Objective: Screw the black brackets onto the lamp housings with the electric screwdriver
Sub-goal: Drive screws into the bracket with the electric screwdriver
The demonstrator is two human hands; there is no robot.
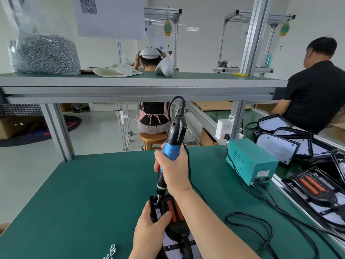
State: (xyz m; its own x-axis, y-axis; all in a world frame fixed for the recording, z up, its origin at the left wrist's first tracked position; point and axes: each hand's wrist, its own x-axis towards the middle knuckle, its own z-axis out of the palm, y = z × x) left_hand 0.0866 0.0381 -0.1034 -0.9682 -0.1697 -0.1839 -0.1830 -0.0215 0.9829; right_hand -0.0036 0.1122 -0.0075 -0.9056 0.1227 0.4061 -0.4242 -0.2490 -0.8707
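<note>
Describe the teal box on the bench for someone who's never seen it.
On the green bench top, look to the far right edge, below the white socket. The teal box sits there, left of the stacked lamp housings: the only teal case, with vent slots and black cables plugged in front.

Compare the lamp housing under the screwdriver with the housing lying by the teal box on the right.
The near housing is gripped by the left hand; the right housing lies untouched. The near housing has the electric screwdriver, in the right hand, tip-down on its far corner; the right housing has no tool on it. Both are black with two orange strips.
</note>
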